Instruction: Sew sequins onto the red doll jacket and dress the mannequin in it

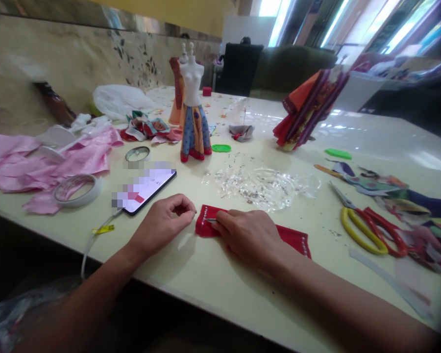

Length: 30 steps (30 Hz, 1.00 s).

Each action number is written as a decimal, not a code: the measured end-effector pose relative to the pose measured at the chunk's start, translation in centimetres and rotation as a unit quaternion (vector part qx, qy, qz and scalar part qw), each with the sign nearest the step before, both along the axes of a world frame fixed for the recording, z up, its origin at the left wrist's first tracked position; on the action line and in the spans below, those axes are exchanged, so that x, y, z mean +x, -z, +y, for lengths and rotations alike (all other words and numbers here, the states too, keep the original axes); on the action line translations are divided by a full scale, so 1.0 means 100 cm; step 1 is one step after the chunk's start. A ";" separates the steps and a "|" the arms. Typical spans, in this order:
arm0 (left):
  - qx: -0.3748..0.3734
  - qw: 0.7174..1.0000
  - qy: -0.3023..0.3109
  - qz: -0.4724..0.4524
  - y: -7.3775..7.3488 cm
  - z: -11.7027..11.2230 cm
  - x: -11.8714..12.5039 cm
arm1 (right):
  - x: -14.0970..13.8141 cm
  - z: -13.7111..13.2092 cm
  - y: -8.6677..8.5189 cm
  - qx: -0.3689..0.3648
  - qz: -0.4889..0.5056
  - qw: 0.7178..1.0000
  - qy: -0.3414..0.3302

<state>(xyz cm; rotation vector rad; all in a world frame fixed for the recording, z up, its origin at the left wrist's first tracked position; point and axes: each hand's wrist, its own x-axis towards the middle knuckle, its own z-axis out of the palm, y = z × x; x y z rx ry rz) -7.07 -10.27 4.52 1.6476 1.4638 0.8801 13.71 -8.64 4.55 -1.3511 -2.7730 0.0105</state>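
Observation:
A strip of red cloth (294, 239) lies flat near the front of the table, with rows of small pale beads or stones along both short ends. My right hand (252, 238) rests across its middle, fingers closed on a thin pointed metal tool (210, 219). The tool's tip is at the bead row on the left end. Just left of the cloth, my left hand (169, 215) is raised with thumb and forefinger pinched together. Whatever sits in that pinch is too small to name. Beyond the cloth, clear crumpled plastic (264, 186) carries scattered tiny dark bits.
A phone (150, 191) on a cable lies left, near tape rolls (78, 190) and pink fabric (73, 162). Dress forms stand behind, one in a blue-and-orange skirt (195, 132), another in red draped cloth (305, 110). Scissors (367, 230) and fabric scraps (382, 184) lie right.

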 end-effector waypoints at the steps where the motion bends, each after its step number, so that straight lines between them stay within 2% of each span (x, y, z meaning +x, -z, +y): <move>1: 0.004 1.000 0.003 0.013 0.000 0.000 0.000 | -0.001 0.000 0.000 -0.003 -0.006 1.000 -0.002; 20: 0.086 0.991 0.041 0.099 0.000 -0.005 0.001 | -0.005 0.000 0.002 -0.019 -0.034 0.998 -0.043; 26: 0.121 0.978 0.102 0.135 0.004 -0.011 -0.001 | -0.005 0.000 0.003 -0.026 -0.053 0.997 -0.040; 30: 0.184 0.954 0.152 0.179 0.010 -0.015 -0.003 | -0.004 0.000 0.005 -0.018 -0.048 0.998 -0.044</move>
